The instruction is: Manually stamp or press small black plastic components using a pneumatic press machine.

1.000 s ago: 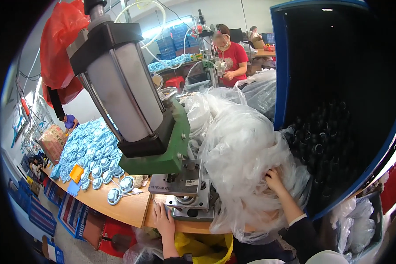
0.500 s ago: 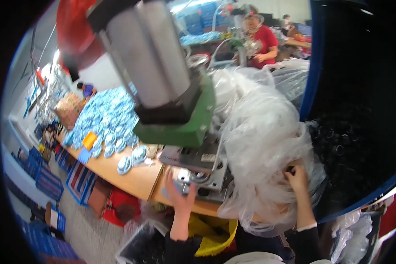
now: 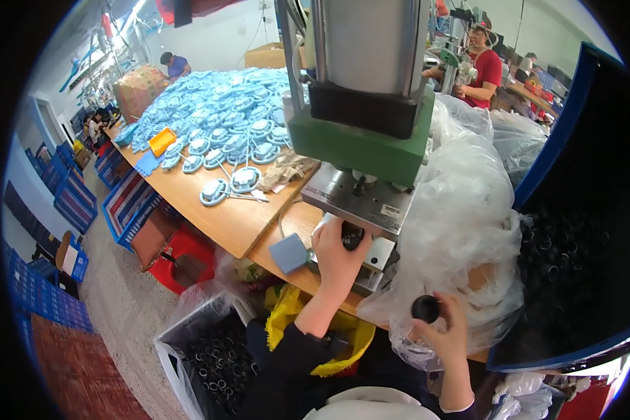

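My left hand (image 3: 336, 255) reaches between the upper and lower plates of a bench press (image 3: 362, 136). Its fingers curl round a black round plastic part (image 3: 352, 236), which sits at the lower metal block (image 3: 379, 253). In front of the clear plastic bags, my right hand (image 3: 446, 332) pinches a black round cap (image 3: 425, 309) between thumb and fingers. The press has a grey cylinder above a green head and a steel plate. Beside the lower block, a blue-grey box (image 3: 288, 253) sits at the table edge.
Light-blue coiled parts (image 3: 217, 119) are heaped on the wooden table (image 3: 210, 222). Clear plastic bags (image 3: 469, 203) bulge right of the press. A blue-rimmed bin (image 3: 567, 245) holds black rings, as does a lined box (image 3: 220, 364) below. Across the bench is a person in red (image 3: 488, 73).
My left hand has gone from open beside the press to gripping a black part under its plate. My right hand has come away from the plastic bags with a black cap. The view has shifted.
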### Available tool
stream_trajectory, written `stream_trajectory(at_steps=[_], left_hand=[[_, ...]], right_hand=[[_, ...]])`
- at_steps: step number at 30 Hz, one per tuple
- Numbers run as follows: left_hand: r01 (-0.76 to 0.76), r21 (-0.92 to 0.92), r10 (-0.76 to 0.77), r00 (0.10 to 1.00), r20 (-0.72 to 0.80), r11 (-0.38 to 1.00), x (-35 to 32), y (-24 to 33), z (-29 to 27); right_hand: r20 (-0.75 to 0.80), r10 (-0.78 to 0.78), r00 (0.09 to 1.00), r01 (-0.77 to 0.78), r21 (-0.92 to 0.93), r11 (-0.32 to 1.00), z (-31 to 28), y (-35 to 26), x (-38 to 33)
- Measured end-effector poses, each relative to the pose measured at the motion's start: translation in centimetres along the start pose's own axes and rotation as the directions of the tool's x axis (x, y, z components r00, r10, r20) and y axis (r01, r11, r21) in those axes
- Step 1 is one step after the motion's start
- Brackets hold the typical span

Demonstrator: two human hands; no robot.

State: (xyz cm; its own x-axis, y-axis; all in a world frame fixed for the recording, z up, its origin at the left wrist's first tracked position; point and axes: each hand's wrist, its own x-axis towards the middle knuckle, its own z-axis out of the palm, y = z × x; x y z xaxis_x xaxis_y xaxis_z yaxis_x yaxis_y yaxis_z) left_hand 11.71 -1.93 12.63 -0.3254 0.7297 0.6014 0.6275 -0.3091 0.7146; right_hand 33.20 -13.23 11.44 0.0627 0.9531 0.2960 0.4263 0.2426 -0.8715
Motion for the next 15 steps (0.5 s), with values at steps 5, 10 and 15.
stream_trajectory(at_steps=[5,10,15], left_hand=[[0.152,-0.032,-0.155,0.951,-0.269,0.988,-5.5,-4.8,-4.7],[0.449,0.446,-0.265,0.87,-0.416,0.775,-16.6,-16.7,-18.6],[0.625,0.728,-0.291,0.779,-0.556,0.282,-23.6,-20.7,-23.8]], right_hand=[[0.12,-0.177,0.977,0.174,0.038,0.984,4.3,-4.1,3.2],[0.001,-0.221,0.975,0.22,0.071,0.973,10.1,-5.0,8.0],[-0.005,-0.17,0.985,0.17,0.067,0.983,11.4,-4.1,11.0]])
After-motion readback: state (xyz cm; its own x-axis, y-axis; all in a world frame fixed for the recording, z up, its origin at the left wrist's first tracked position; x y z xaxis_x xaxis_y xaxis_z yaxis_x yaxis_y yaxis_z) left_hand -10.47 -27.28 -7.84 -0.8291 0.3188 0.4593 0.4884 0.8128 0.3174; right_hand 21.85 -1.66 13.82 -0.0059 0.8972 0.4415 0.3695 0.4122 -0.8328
